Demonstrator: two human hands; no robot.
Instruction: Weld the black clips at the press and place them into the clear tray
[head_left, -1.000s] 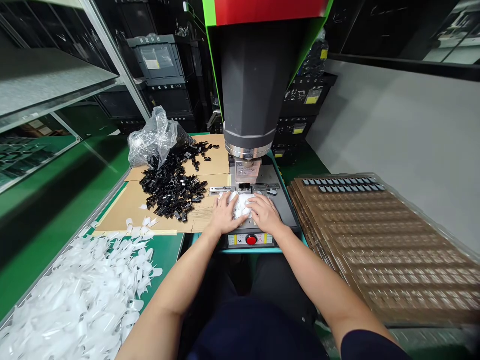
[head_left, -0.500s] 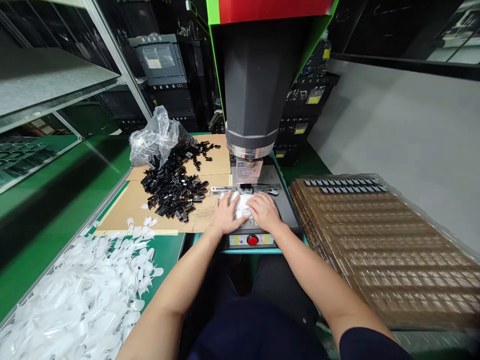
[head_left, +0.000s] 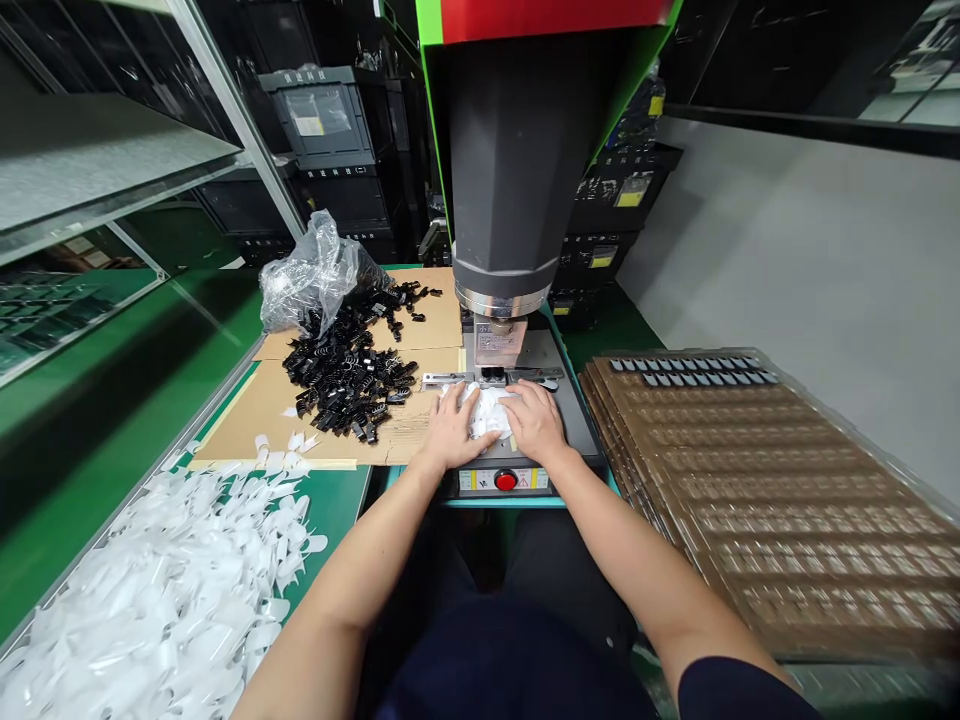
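A small heap of white plastic pieces (head_left: 489, 412) lies on the dark base of a press-like machine (head_left: 510, 160), between my two hands. My left hand (head_left: 453, 428) rests at the heap's left side, fingers stretched forward and thumb pointing inward along its near edge. On the other side, my right hand (head_left: 532, 418) lies with extended fingers against the heap's right edge. Just beyond the fingertips, a black part (head_left: 493, 375) sits in the metal fixture (head_left: 448, 380) under the machine's head. Some white pieces under my fingers are hidden.
A red button (head_left: 505, 481) is on the machine's front. Black clips (head_left: 349, 375) lie piled on cardboard (head_left: 247, 420) beside a plastic bag (head_left: 315, 275). White pieces (head_left: 165, 580) cover the table at left. Stacked brown trays (head_left: 795, 510) stand at right, with parts in the far rows.
My right hand has shifted slightly right, with its thumb drawn back, showing more of the white heap. My left hand stays nearly in place.
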